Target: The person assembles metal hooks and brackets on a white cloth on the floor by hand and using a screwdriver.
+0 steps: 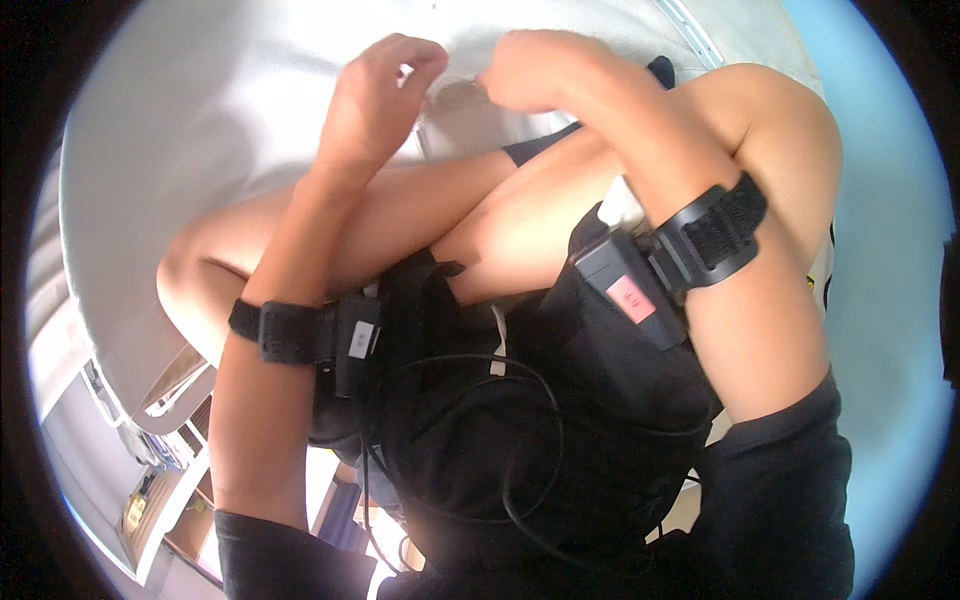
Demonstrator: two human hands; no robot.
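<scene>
My left hand (pixel 385 95) is raised over the white fabric surface (pixel 270 80), its fingers curled in and thumb close to the fingertips. Across a small gap, my right hand (pixel 540 72) is bent inward with its fingers folded together. Whatever either hand pinches is too small or hidden to name. A pale, see-through roundish shape (pixel 458 97) shows between the hands, too faint to identify. Below the left fingers a thin whitish strip (pixel 419 138) shows near my crossed legs.
Black boxes are strapped to my left forearm (pixel 357 345) and right forearm (pixel 640 290). A black cable (pixel 555 400) loops over my lap. At the right stands a light blue surface (pixel 890 300). Shelves with small items (pixel 150 500) are at the lower left.
</scene>
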